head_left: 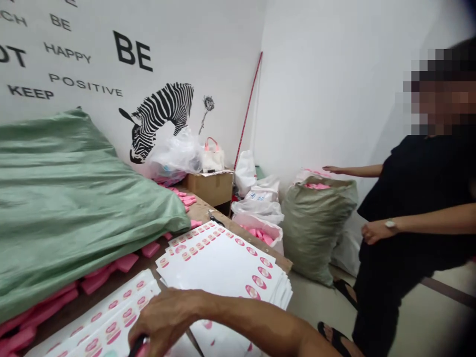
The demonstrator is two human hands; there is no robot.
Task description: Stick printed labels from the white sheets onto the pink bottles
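My right hand (pixel 163 317) reaches in from the bottom right, its fingers closed round what looks like a pair of scissors. A black and pink handle (pixel 139 344) shows at the finger side, and a narrow dark blade (pixel 195 342) sticks out below the wrist. Beneath and beside the hand lie printed sticker sheets with pink and red labels: a left stack (pixel 122 310) and a larger, mostly white stack (pixel 219 258) behind the forearm. My left hand is out of the picture.
A green sheet (pixel 82 208) covers pink pieces (pixel 107 272) on the table. Dark-handled scissors (pixel 216 219) lie behind the sheets. Beyond stand a cardboard box (pixel 210 187), a white bag (pixel 275 238) and a large sack (pixel 316 228) of pink pieces. A person in black (pixel 424 183) stands right, one hand over the sack.
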